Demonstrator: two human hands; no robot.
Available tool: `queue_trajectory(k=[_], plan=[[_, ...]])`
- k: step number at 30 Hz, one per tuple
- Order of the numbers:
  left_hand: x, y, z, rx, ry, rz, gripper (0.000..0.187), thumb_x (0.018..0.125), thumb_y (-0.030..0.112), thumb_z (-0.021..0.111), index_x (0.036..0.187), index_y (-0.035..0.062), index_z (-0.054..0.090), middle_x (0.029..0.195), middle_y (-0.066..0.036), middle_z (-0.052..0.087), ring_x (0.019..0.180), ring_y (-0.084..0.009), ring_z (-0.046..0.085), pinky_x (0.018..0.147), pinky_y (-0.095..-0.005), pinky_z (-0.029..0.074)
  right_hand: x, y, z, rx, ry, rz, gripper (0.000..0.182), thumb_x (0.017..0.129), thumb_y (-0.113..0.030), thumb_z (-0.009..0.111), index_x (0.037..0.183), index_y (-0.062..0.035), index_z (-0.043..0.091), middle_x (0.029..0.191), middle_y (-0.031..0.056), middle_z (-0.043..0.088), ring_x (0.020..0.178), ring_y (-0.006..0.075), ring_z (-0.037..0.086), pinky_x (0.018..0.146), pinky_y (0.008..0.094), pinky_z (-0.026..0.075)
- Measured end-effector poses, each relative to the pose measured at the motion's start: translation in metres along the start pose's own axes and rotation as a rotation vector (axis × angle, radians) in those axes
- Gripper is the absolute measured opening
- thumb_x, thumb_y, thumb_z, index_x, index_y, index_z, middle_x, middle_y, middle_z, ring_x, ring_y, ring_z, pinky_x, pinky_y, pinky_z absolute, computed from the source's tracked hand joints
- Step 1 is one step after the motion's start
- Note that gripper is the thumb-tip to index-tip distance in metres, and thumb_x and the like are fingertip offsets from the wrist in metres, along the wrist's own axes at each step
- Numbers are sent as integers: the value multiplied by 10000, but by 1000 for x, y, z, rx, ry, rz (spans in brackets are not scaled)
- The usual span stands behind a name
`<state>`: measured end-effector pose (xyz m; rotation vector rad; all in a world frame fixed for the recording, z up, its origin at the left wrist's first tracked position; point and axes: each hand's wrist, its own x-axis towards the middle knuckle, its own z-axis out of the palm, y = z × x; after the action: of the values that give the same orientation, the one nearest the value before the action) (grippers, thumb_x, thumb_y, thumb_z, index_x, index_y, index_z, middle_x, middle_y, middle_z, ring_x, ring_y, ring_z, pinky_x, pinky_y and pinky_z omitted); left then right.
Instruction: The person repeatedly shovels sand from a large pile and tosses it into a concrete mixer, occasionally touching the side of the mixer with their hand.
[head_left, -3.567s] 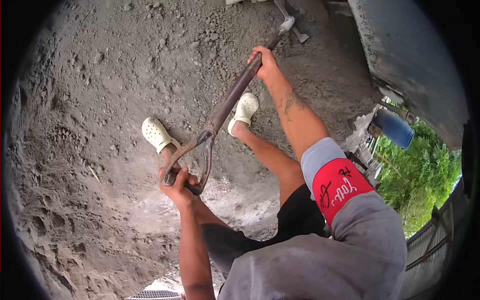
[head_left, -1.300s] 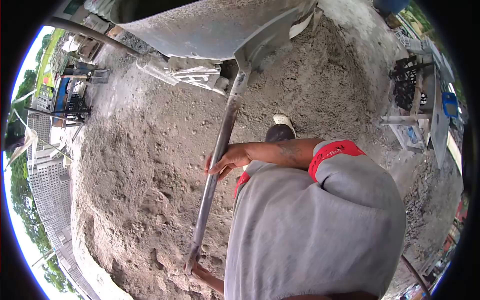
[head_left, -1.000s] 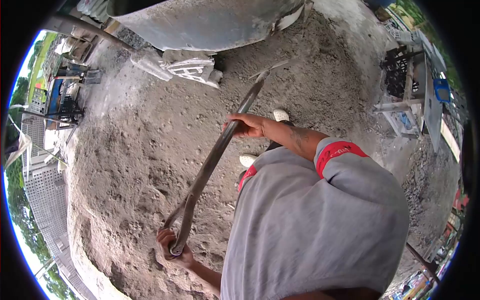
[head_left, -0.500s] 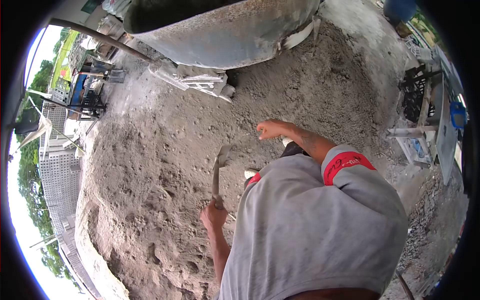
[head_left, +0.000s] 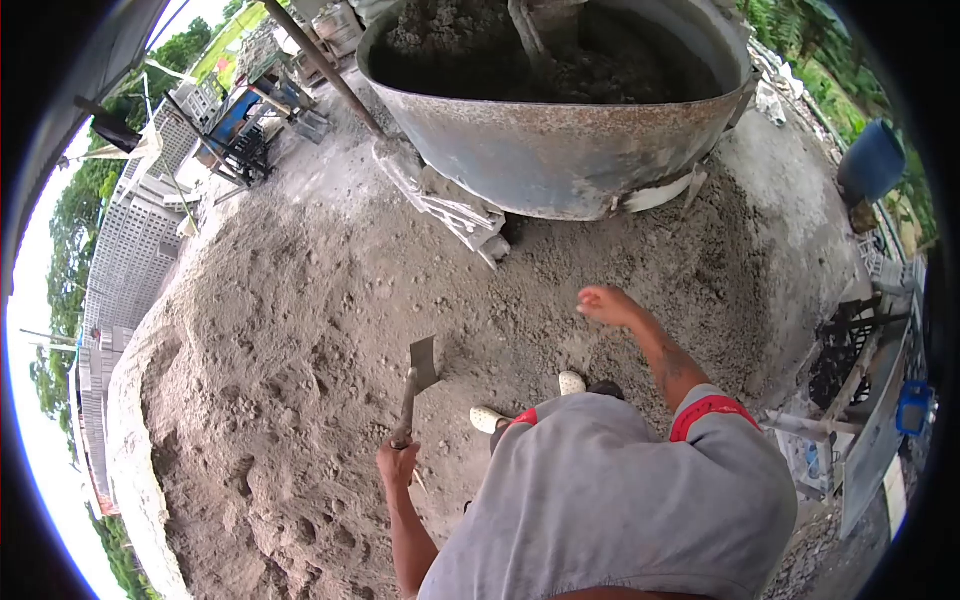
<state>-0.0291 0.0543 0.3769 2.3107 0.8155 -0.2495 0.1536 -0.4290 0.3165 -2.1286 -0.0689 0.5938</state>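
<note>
My left hand [head_left: 398, 464] is closed round the wooden handle of a hoe [head_left: 408, 408], its flat metal blade [head_left: 424, 362] pointing away from me just over the sandy material. Held out in front of me to the right, my right hand [head_left: 606, 304] has loosely curled fingers and nothing visible in it. Beneath both hands lies a broad heap of damp grey-brown sand or mortar mix [head_left: 330, 330], lumpy and dented. My pale clogs [head_left: 487, 418] stand on it.
A big rusty metal mixing pan [head_left: 560, 150] with grey mix inside stands ahead. Against its left side are a caked block [head_left: 455, 215] and a slanted pole [head_left: 325, 68]. Stacked blocks [head_left: 135, 235] line the left; a blue barrel [head_left: 871, 162] and boards [head_left: 872, 430] are on the right.
My view has tipped up, bringing the pan's inside into sight. My right hand has stretched further out, away from my body. The hoe stays in my left hand, its blade turned somewhat.
</note>
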Motion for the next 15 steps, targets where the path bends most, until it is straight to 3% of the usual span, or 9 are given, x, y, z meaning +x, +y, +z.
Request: queue_trajectory(k=[1, 2, 3, 6, 10, 12, 13, 14, 15], plan=[[3, 13, -6, -15, -3, -26, 221, 630, 170, 646, 820, 61, 672, 542, -28, 557, 498, -96, 539, 481, -261, 429, 12, -31, -19, -19, 109, -80, 426, 826, -351, 582, 1124, -51, 535, 1076, 113, 591, 1005, 244, 564, 803, 344, 465], [13, 14, -5, -33, 57, -45, 230, 637, 219, 631, 763, 27, 631, 606, -82, 593, 529, -189, 561, 533, -331, 442, 26, -58, -38, -35, 216, -159, 421, 842, -364, 564, 1123, -52, 535, 1078, 118, 588, 1011, 241, 561, 803, 340, 468], [24, 15, -8, -28, 70, -41, 239, 638, 220, 629, 770, 20, 634, 596, -85, 587, 524, -182, 556, 531, -329, 441, 42, -80, -54, -17, 385, -350, 383, 855, -350, 545, 1070, -33, 561, 1031, 119, 605, 908, 232, 601, 749, 364, 486], [48, 20, -19, -43, 109, -71, 234, 636, 211, 628, 773, 21, 647, 580, -82, 578, 521, -164, 548, 528, -321, 438, 81, -151, -111, -170, 676, -598, 313, 858, -318, 541, 1003, -43, 578, 987, 114, 604, 954, 271, 564, 784, 379, 456], [61, 42, -34, -164, 182, -139, 200, 615, 167, 625, 768, 46, 672, 587, -57, 577, 534, -141, 544, 521, -297, 432, 154, -207, -178, -453, 922, -739, 340, 850, -372, 531, 1005, -73, 583, 1001, 114, 598, 1001, 279, 533, 840, 400, 424], [61, 57, -45, -212, 237, -149, 228, 603, 130, 615, 803, 40, 677, 618, -37, 577, 549, -134, 543, 507, -287, 429, 212, -181, -207, -640, 1003, -586, 436, 882, -461, 429, 1064, -88, 564, 1053, 107, 575, 971, 299, 549, 824, 420, 439], [76, 41, -47, -180, 211, -227, 245, 603, 124, 614, 820, 23, 668, 610, -36, 567, 531, -129, 526, 493, -287, 422, 244, -147, -221, -650, 926, -497, 541, 876, -551, 342, 1103, -109, 556, 1069, 105, 575, 975, 290, 551, 806, 418, 445], [79, 53, -54, -155, 185, -229, 216, 609, 127, 619, 792, 18, 657, 569, -36, 545, 490, -125, 503, 466, -286, 406, 256, -125, -226, -571, 708, -258, 593, 861, -596, 306, 1122, -123, 550, 1082, 103, 574, 988, 274, 552, 790, 412, 447], [89, 52, -59, -150, 139, -237, 178, 619, 139, 628, 746, 15, 635, 531, -37, 527, 437, -122, 481, 425, -281, 379, 284, -118, -255, -915, 160, 359, 705, 824, -672, 231, 1178, -135, 520, 1089, 107, 573, 964, 276, 563, 780, 412, 435]])
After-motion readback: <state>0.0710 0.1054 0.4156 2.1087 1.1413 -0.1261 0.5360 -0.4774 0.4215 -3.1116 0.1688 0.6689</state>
